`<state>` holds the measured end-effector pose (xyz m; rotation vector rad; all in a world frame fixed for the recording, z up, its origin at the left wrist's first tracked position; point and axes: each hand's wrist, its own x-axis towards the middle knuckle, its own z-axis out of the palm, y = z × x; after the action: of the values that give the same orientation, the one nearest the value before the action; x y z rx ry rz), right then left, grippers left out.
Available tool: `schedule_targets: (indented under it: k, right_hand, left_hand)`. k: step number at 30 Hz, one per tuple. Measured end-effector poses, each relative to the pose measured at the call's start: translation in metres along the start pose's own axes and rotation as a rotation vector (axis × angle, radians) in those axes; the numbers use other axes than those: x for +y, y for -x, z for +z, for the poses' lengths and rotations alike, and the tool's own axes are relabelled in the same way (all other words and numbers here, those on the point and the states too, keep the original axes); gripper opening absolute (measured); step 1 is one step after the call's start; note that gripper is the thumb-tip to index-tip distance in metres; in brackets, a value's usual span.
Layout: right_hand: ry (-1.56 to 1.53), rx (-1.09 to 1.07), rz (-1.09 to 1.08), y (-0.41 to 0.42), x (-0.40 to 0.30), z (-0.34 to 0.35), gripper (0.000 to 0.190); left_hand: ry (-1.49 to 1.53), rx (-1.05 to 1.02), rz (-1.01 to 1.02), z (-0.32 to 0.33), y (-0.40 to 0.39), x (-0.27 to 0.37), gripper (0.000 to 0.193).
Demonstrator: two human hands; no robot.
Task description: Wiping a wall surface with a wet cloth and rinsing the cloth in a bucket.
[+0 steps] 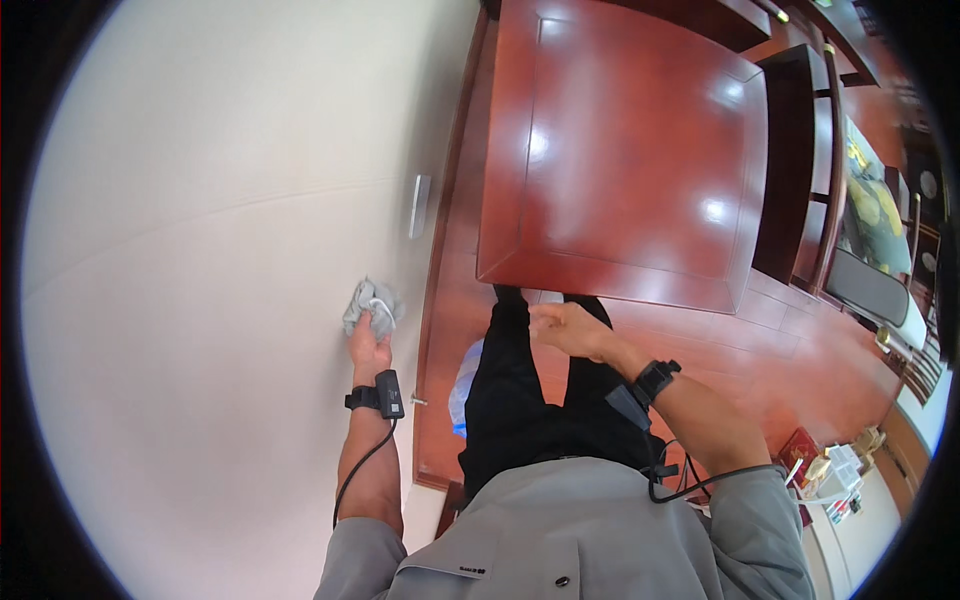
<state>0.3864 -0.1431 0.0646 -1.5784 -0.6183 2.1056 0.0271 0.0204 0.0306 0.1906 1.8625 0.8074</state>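
A crumpled grey cloth point(365, 301) is bunched in my left hand point(367, 346), against or very near the pale wall point(210, 315); whether it touches is hard to tell. My right hand point(564, 328) hangs in front of my legs, fingers loosely curled with nothing visible in them. Just beyond it is the near edge of a polished reddish-brown wooden table point(637, 165). Each wrist wears a black strap with a device and a cable.
A white wall plate point(420, 207) sits low on the wall above a wooden baseboard point(448, 187). Beside my leg is a translucent plastic bag point(466, 390). To the right stand wooden seating with a patterned cushion point(874, 214) and a surface with assorted small items point(832, 472).
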Motion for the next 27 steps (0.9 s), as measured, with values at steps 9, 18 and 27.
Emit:
schedule_targets:
  k: [9, 18, 27]
  right_hand:
    - [-0.012, 0.191, -0.148, 0.066, 0.023, 0.004, 0.052]
    - [-0.229, 0.438, -0.222, 0.117, 0.044, -0.013, 0.052]
    - [-0.594, 0.513, -0.101, 0.111, 0.136, 0.035, 0.051]
  left_hand:
    - [0.297, -0.270, -0.017, 0.063, 0.039, 0.033, 0.033]
    - [0.026, -0.341, 0.272, 0.125, 0.080, 0.079, 0.037]
    - [-1.166, -0.374, 1.245, 0.124, 0.006, 0.069, 0.041]
